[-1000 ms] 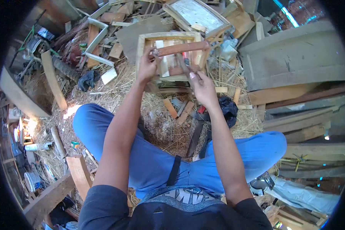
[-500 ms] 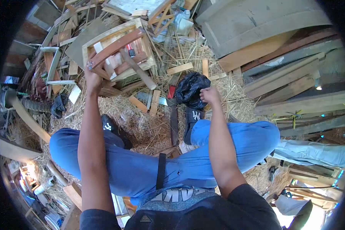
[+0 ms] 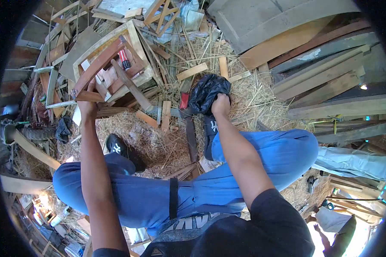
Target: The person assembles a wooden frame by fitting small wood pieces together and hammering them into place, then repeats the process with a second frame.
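My left hand (image 3: 88, 110) is closed around the lower end of a curved reddish-brown wooden frame piece (image 3: 99, 62), its fingers partly hidden beneath the wood. That piece rests over a pale wooden box frame (image 3: 140, 43). A wooden bar (image 3: 131, 85) slants down across it, and a red-and-black object (image 3: 124, 60) lies inside. At the right edge of a crumpled black plastic bag (image 3: 203, 92), my right hand (image 3: 221, 105) is closed with curled fingertips sunk into the plastic. Whether it also grips anything inside the bag is hidden. A red item (image 3: 184, 100) lies just left of the bag.
Straw (image 3: 248, 100) covers the ground, with loose wood offcuts (image 3: 192, 71) on it. Stacked planks (image 3: 324, 85) and a large grey panel (image 3: 274, 21) fill the right side. A dark wooden strip (image 3: 191, 135) lies between my feet. Another black bag (image 3: 64, 129) sits at left.
My right hand has moved slightly left and down onto the bag's edge. My left hand and the curved wooden piece have shifted left and down in view, as the whole scene also shifted.
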The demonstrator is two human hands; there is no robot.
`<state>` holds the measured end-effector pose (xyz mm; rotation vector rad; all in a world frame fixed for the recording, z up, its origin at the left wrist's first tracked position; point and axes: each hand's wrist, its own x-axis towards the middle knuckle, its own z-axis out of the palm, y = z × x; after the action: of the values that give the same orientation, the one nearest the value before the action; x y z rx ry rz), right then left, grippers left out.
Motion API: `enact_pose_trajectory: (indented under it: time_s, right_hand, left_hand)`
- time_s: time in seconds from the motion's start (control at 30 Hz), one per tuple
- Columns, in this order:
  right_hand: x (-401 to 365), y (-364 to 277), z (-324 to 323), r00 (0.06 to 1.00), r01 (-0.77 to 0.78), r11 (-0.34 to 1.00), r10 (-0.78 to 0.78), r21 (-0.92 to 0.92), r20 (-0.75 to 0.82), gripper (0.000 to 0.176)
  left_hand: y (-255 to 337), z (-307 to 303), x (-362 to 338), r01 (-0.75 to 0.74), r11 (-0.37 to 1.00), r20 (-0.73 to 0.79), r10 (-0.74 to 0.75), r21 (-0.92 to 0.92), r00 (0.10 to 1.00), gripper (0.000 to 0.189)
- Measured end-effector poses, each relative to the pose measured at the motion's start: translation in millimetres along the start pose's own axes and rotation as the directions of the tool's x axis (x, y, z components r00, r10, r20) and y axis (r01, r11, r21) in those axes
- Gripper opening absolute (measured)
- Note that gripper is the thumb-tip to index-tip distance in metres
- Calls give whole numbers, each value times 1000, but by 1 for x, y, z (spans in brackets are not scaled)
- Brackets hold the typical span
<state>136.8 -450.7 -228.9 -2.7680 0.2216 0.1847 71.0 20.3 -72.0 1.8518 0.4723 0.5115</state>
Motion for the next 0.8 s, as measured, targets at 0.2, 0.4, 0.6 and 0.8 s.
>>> enact_pose_trajectory:
  time_s: [0.2, 0.4, 0.6, 0.8]
  right_hand:
    - [8, -1, 17, 995, 84, 991, -89, -99, -47, 22]
    - [16, -8, 5, 999, -54, 995, 54, -83, 0, 20]
    - [7, 2, -4, 967, -233, 944, 250, 234, -47, 20]
    - [19, 40, 22, 965, -230, 781, 259, 580, 35, 22]
  left_hand:
    - [-6, -5, 1, 43, 999, -14, -43, 5, 999, 43]
    - [-5, -5, -1, 97, 995, -7, -98, -30, 995, 43]
    - [0, -7, 1, 115, 992, 14, -114, -43, 993, 41]
    - [1, 3, 2, 10, 997, -95, -17, -73, 995, 38]
